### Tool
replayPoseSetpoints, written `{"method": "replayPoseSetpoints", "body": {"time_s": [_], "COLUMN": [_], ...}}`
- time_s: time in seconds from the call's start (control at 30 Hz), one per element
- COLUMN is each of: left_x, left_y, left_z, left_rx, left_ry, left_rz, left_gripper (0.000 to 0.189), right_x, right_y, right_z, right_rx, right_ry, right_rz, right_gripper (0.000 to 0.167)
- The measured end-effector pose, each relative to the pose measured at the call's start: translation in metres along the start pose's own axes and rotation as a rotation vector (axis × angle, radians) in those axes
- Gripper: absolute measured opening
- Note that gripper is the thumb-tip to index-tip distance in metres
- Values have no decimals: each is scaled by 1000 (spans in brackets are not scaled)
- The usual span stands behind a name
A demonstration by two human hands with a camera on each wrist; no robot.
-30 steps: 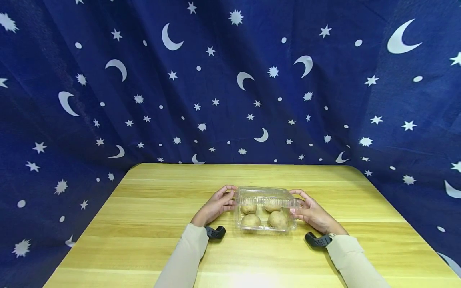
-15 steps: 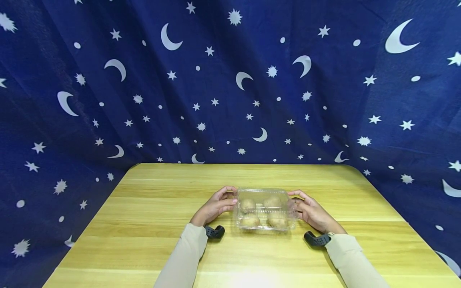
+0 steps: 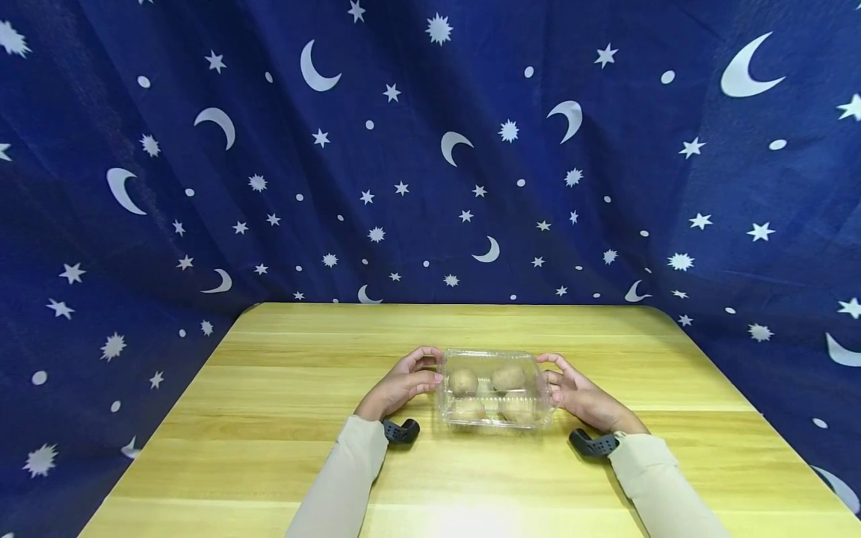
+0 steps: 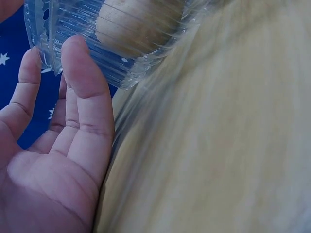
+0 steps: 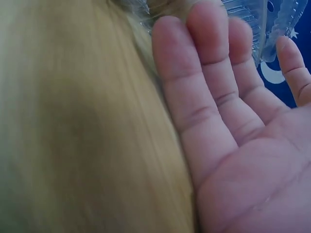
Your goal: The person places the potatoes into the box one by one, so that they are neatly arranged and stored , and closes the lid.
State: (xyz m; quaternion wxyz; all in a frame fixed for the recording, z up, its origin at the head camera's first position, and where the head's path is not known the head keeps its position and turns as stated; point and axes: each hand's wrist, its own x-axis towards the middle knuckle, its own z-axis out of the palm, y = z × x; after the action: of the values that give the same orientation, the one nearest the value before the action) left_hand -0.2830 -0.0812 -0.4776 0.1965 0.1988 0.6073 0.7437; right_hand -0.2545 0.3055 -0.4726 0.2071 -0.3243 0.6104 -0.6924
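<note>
A clear plastic clamshell container (image 3: 487,425) lies on the table, its lid lowered over several potatoes (image 3: 463,382). My left hand (image 3: 406,385) is at its left side, thumb and fingertips touching the edge. In the left wrist view those fingers (image 4: 87,92) are fairly straight against the ribbed wall, with a potato (image 4: 138,26) behind the plastic. At the opposite side my right hand (image 3: 587,397) touches the container's edge. Its fingers (image 5: 187,87) look relaxed in the right wrist view, the thumb apart from them near the rim. Whether the lid is latched cannot be seen.
The wooden table (image 3: 323,336) has a light grain and a bright reflection near its front. Behind and beside it hangs a dark blue curtain (image 3: 403,149) with white moons and stars. Each wrist carries a strap with a black camera (image 3: 402,432).
The container's lid has swung down from a tilted, raised position to lie over the potatoes. Both hands have stayed at the two sides, shifting only slightly.
</note>
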Motion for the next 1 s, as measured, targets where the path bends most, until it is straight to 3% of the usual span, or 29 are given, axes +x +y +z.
{"method": "replayPoseSetpoints", "body": {"time_s": [0.27, 0.6, 0.77, 1.0], "left_x": [-1, -4, -10, -19], "left_y": [2, 0, -1, 4], "left_z": [3, 7, 10, 12], "left_rx": [14, 70, 117, 120], "left_ry": [2, 73, 24, -73], "left_rz": [-8, -21, -14, -57], "left_gripper": [53, 56, 69, 90], "right_x": [2, 1, 2, 2], "right_y": [-4, -5, -6, -8], "right_z": [1, 5, 5, 5], "right_rx": [23, -19, -25, -48], "right_ry": [-98, -73, -78, -54], "right_rz": [51, 125, 121, 152], "right_gripper": [68, 76, 76, 76]}}
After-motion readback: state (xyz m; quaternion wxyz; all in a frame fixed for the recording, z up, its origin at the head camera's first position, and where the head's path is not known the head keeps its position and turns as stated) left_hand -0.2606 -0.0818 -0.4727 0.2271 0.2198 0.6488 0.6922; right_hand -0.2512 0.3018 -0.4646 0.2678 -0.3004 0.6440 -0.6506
